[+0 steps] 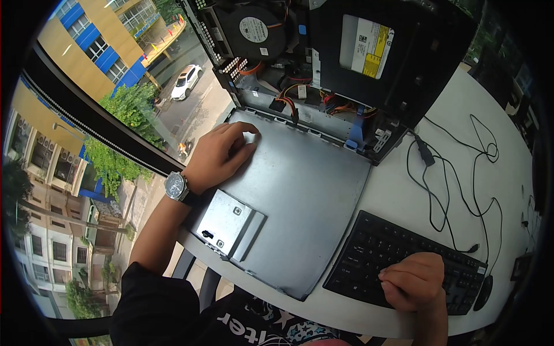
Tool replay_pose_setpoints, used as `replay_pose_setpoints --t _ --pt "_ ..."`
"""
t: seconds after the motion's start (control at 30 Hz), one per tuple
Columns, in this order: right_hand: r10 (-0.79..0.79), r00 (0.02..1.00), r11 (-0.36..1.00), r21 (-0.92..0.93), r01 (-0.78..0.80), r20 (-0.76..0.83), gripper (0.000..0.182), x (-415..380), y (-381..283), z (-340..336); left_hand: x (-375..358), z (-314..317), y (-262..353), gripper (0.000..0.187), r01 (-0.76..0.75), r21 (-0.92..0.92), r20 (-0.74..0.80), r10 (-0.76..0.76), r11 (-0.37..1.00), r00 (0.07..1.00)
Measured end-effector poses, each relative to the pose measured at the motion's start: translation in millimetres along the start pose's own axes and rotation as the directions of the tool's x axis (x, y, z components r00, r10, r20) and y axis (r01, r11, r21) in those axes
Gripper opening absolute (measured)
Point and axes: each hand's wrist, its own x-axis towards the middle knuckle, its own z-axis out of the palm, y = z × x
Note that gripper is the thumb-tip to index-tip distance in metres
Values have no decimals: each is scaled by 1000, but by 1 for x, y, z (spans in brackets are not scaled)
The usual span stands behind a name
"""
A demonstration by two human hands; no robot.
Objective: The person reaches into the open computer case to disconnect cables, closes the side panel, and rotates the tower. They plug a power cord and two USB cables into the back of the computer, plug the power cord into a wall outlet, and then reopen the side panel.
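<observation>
Metal panel (303,193) lies flat along the table's (388,189) near-left edge, opened computer case (398,86) right behind, bare room rightward among loose cables (426,153). Left hand (222,149) rests there, thumb and fingers slightly apart; right hand (412,281) bunches together over the keyboard (374,248).

Lighting: bright, diffuse daylight from the window (153,109), left of the metal side panel (306,190). Panel surface: soft, cloudy sheen. Computer case (426,66), beyond the panel: black, interior in shadow. White desk (398,193), right of the panel: evenly pale. Lens: fisheye; window frame (86,112) bowed, corners black. Focus: largely sharp; label (376,55) print too small to read.
</observation>
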Motion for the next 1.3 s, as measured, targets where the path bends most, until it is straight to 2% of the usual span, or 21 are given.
replay_pose_setpoints --t 0.2,0.27,0.3,0.37,0.43,0.5,0.53,0.57,0.67,0.7,0.73,0.77,0.83,0.9,1.0,1.07,1.1,1.17,1.2,1.27,1.3 --pt "1 1000 1000 11 -1 -1 7 -1 1 1 -1 0 3 28 49 -36 -15 -49 998 999" --pt "-2 1000 1000 20 2 -14 7 -1 1 2 5 -1 -2 31 116 -195 -134 -143 974 981" --pt "-9 1000 1000 20 9 -12 7 -2 2 3 10 -6 0 31 112 -190 -131 -138 975 982" --pt "-9 1000 1000 22 10 -17 7 -4 3 3 24 -15 9 32 177 -440 -197 -286 881 938" --pt "-40 999 999 28 41 -29 7 -4 3 4 39 -18 11 33 175 -440 -177 -276 881 945" --pt "-45 999 999 30 46 -18 7 -6 2 2 52 -6 7 38 272 -378 -157 -351 885 923" --pt "-60 998 998 25 60 -5 8 -5 3 0 58 -2 4 42 342 -383 -80 -400 858 913" --pt "-63 998 998 25 63 -5 8 -6 1 -1 65 1 2 42 343 -383 -83 -402 858 912" --pt "-117 992 993 11 117 52 10 -4 -11 -8 83 2 16 37 485 -278 -194 -543 829 817" --pt "-164 981 984 -48 169 103 11 2 -16 -19 89 -4 28 37 486 -280 -195 -545 828 815" --pt "-208 965 968 -107 226 159 12 10 -20 -32 94 -10 40 36 566 -327 -125 -628 757 768" --pt "-213 967 962 -143 232 137 12 25 -21 -51 98 -16 48 35 638 -370 -52 -700 676 712" --pt "-234 971 952 -195 237 37 13 66 -13 -87 100 -1 24 35 632 -389 -93 -711 671 697" --pt "-240 962 962 -168 217 -130 5 105 3 -111 97 19 -3 37 422 -97 -439 -419 902 795" --pt "-230 914 962 -217 163 -334 8 157 40 -120 100 29 9 37 477 -181 -479 -501 860 721" --pt "-201 844 979 -139 152 -497 17 191 62 -117 101 32 17 37 541 -231 -512 -574 809 639" --pt "-75 814 996 -3 90 -576 20 206 66 -114 101 31 20 37 544 -233 -519 -576 806 632" --pt "-30 788 973 164 165 -615 29 234 72 -116 103 26 27 39 663 -207 -474 -667 719 575" --pt "-40 788 971 161 174 -615 29 244 76 -117 104 25 31 37 663 -206 -489 -663 720 568" --pt "-19 871 1000 -19 11 -491 48 258 80 -116 107 24 40 35 687 -148 -506 -651 712 566" --pt "-30 870 999 -24 21 -493 48 261 80 -114 109 23 44 34 708 -88 -518 -639 701 568"
